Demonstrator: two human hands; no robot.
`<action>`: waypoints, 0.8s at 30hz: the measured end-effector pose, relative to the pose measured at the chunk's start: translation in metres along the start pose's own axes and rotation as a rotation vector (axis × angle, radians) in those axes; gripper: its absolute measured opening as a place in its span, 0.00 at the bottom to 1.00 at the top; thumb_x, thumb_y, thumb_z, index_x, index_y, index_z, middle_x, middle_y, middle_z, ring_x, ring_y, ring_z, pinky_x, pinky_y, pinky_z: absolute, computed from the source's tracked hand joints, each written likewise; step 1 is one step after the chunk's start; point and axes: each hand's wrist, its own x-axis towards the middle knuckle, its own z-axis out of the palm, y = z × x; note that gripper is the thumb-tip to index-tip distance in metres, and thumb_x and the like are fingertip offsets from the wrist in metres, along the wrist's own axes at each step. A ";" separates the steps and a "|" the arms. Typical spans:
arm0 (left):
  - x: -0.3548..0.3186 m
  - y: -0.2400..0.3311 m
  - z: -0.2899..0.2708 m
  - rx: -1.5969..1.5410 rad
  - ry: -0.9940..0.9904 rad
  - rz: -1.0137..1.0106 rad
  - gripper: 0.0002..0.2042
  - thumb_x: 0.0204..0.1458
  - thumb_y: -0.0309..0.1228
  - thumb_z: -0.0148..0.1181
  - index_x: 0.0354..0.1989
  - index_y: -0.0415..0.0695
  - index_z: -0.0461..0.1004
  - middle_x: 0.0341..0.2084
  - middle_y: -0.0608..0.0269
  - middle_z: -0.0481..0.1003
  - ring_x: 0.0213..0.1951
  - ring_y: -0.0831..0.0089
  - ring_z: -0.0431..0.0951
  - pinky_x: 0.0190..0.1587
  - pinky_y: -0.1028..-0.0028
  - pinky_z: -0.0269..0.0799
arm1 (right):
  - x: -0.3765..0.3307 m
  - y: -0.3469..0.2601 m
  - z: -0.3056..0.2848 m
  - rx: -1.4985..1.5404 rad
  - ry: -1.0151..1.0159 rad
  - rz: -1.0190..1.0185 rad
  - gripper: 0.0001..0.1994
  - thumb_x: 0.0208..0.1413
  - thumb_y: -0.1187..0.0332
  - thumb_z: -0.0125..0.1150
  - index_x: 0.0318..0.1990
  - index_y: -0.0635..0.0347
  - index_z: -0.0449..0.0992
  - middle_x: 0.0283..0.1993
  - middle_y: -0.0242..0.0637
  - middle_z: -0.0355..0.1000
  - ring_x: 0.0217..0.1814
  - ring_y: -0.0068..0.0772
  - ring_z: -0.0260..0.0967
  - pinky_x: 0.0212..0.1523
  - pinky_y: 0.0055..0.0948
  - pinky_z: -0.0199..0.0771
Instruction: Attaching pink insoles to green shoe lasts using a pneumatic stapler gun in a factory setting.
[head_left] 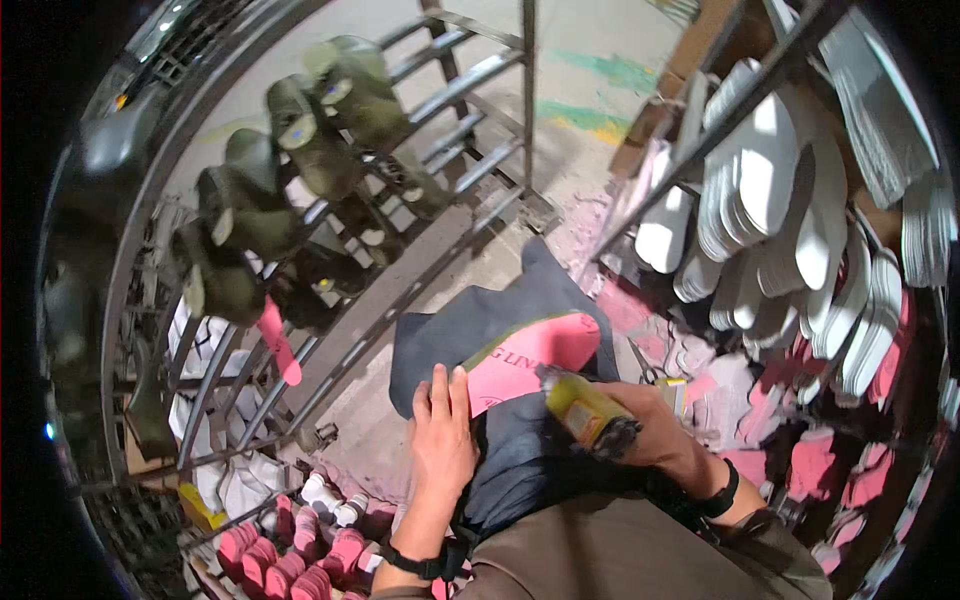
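Note:
A pink insole point(550, 350) with dark printing lies across a dark grey sheet of material point(450, 325), over my lap. On the insole's near left end rests my left hand point(443, 440), its fingers stretched out and lying flat. My right hand point(655, 425) is wrapped round a yellow bottle point(588, 412) with dark, dirty ends. The bottle is tilted just above the insole's right side, and its dark tip is near the pink surface. Whether the tip touches the insole I cannot tell. My right fingers are partly hidden behind the bottle.
Dark green rubber boots point(300, 140) hang on a metal rack point(400, 295) at the left, with another pink insole point(277, 342) beside them. White insoles point(765, 165) stand in stacks on the right. Pink insoles point(285, 570) are bundled at lower left. Pink scraps point(755, 410) lie at right.

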 end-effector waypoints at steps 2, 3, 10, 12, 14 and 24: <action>0.006 -0.015 0.007 -0.109 0.026 -0.018 0.38 0.33 0.24 0.63 0.61 0.45 0.60 0.50 0.54 0.68 0.48 0.53 0.68 0.45 0.62 0.70 | -0.007 0.015 -0.004 -0.110 0.013 -0.023 0.24 0.36 0.69 0.69 0.46 0.63 0.74 0.36 0.45 0.75 0.37 0.39 0.76 0.40 0.30 0.73; 0.011 -0.024 0.008 -0.228 0.037 0.007 0.36 0.33 0.25 0.62 0.59 0.45 0.62 0.46 0.55 0.69 0.44 0.53 0.69 0.39 0.61 0.72 | -0.012 0.020 -0.007 -0.214 0.063 -0.015 0.23 0.35 0.71 0.69 0.44 0.63 0.74 0.35 0.43 0.76 0.35 0.36 0.76 0.39 0.30 0.73; -0.014 -0.047 0.046 -1.157 -0.268 -0.121 0.39 0.32 0.42 0.72 0.60 0.53 0.66 0.43 0.61 0.76 0.41 0.69 0.75 0.41 0.72 0.71 | -0.035 0.038 0.001 -0.135 0.388 0.330 0.34 0.34 0.65 0.76 0.47 0.69 0.61 0.44 0.45 0.69 0.47 0.38 0.68 0.50 0.34 0.66; -0.045 -0.044 0.070 -1.592 -0.375 -0.337 0.37 0.35 0.31 0.71 0.60 0.50 0.65 0.37 0.71 0.76 0.28 0.83 0.70 0.21 0.83 0.63 | -0.032 0.042 0.003 -0.215 0.456 0.387 0.34 0.32 0.66 0.76 0.46 0.69 0.61 0.43 0.45 0.68 0.46 0.37 0.67 0.49 0.34 0.67; -0.074 -0.039 0.040 -1.895 -0.156 -0.422 0.36 0.33 0.23 0.69 0.59 0.40 0.66 0.38 0.68 0.75 0.32 0.81 0.72 0.29 0.82 0.66 | -0.032 0.044 -0.001 -0.155 0.425 0.351 0.34 0.32 0.68 0.76 0.46 0.69 0.61 0.43 0.44 0.67 0.46 0.36 0.67 0.49 0.34 0.67; -0.051 -0.163 -0.029 -2.398 0.673 -0.265 0.35 0.42 0.44 0.65 0.59 0.47 0.60 0.47 0.57 0.71 0.45 0.61 0.75 0.39 0.65 0.77 | -0.035 0.089 0.002 -0.156 0.549 0.406 0.35 0.28 0.71 0.75 0.45 0.67 0.60 0.37 0.43 0.69 0.35 0.32 0.70 0.37 0.31 0.73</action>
